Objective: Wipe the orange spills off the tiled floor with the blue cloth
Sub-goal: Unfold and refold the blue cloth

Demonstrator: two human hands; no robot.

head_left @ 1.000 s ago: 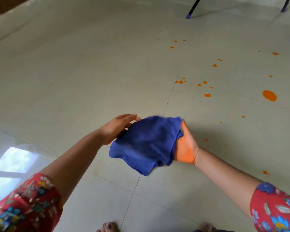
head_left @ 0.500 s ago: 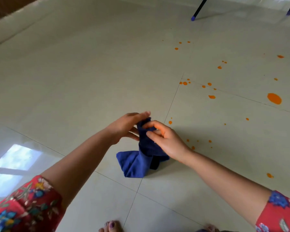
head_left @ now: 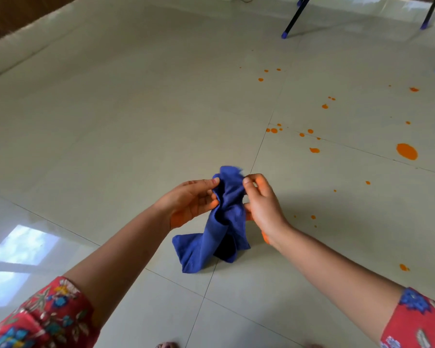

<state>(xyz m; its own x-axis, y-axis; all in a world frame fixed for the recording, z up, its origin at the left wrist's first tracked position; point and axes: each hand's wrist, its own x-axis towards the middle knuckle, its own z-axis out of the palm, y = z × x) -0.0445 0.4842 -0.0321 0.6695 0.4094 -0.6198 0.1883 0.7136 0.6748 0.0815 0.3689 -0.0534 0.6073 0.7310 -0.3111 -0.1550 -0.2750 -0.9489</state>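
1. Blue cloth [head_left: 226, 222] hangs bunched between both hands above the tiled floor [head_left: 136, 121], in the lower middle of the view; whether its bottom end touches the tiles I cannot tell.
2. Left hand [head_left: 190, 203] pinches the cloth's upper edge between thumb and fingertips; right hand [head_left: 263, 204] pinches the other side the same way, and both carry orange stains.
3. Step in hand, as I judge it: gathering the cloth into a wiping pad. Fold it flat rather than twisted, so a broad clean face meets the floor.
4. Orange spills [head_left: 406, 151] lie scattered from 12 to 4 o'clock of the cloth, the biggest blot well apart at 2 o'clock, small drops [head_left: 313, 217] near at 3 o'clock.
5. Start with the near drops and pull strokes inward, refolding once a face is soiled, since stained palms could smear clean tiles.
6. Chair legs [head_left: 295, 17] stand well beyond the farthest drops, clear of the work.
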